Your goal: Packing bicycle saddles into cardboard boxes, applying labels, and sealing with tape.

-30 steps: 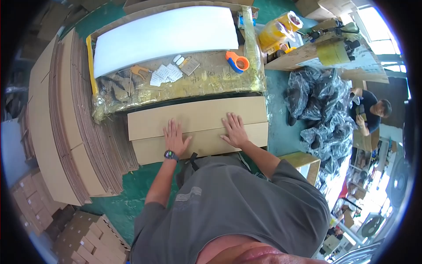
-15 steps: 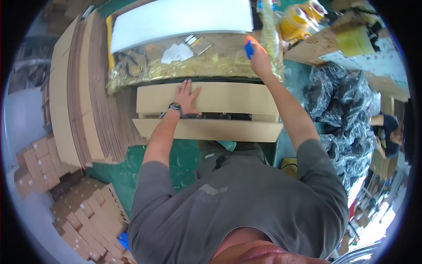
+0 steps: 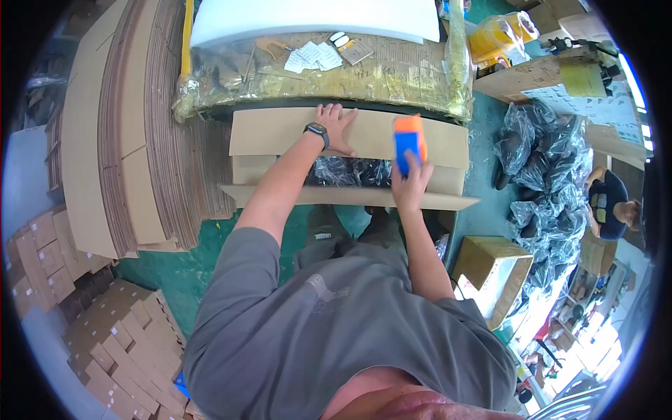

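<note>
The right hand (image 3: 411, 186) grips the near end of an orange-and-blue tape dispenser (image 3: 407, 145), likely light and rigid, above the open cardboard carton (image 3: 255, 170). The left hand (image 3: 335, 131), fingers spread, rests on its far flap (image 3: 276, 133), probably bendy, best held flat-palmed

A: What do we identify as the support?
B: We see a table (image 3: 392, 82), its brown top faced with cardboard and edged in glossy yellowish tape. White foam sheeting (image 3: 315, 21) lies across its far part.
A: What do we find nearer the front?
B: From left to right, we note a yellow-handled tool (image 3: 271, 47), overlapping white paper slips (image 3: 313, 57), and a small flat brown piece (image 3: 355, 51) beside a small white object (image 3: 339, 38).
A: And lower down?
B: We observe a green floor (image 3: 203, 273). Beside it rises stacked flattened cardboard (image 3: 126, 140), its underside hidden from us.
</note>
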A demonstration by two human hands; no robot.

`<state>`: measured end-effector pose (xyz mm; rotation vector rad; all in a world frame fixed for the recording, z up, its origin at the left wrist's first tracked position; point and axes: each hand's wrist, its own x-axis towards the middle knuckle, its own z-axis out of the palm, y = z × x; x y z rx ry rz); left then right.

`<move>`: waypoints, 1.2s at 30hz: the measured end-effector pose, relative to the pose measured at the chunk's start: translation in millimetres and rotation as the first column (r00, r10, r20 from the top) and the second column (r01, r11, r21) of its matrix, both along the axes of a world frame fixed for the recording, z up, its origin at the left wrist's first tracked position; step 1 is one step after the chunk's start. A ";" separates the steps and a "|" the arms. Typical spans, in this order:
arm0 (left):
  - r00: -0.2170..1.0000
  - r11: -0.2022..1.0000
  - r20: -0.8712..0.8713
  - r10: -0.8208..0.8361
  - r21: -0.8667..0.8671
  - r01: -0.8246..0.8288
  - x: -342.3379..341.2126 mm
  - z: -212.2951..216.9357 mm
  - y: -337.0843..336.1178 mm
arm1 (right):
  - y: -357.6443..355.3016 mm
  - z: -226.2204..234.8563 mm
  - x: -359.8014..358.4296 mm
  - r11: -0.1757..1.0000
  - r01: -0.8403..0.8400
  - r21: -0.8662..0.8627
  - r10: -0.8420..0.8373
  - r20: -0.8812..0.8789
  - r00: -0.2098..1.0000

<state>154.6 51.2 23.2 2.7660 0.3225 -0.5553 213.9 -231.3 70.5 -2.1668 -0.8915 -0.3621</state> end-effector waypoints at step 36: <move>0.982 0.990 0.129 0.138 0.014 -0.140 -61.0 7.3 -30.3 | -95.1 8.0 -240.4 0.827 -0.270 -0.494 -0.078 -0.575 0.814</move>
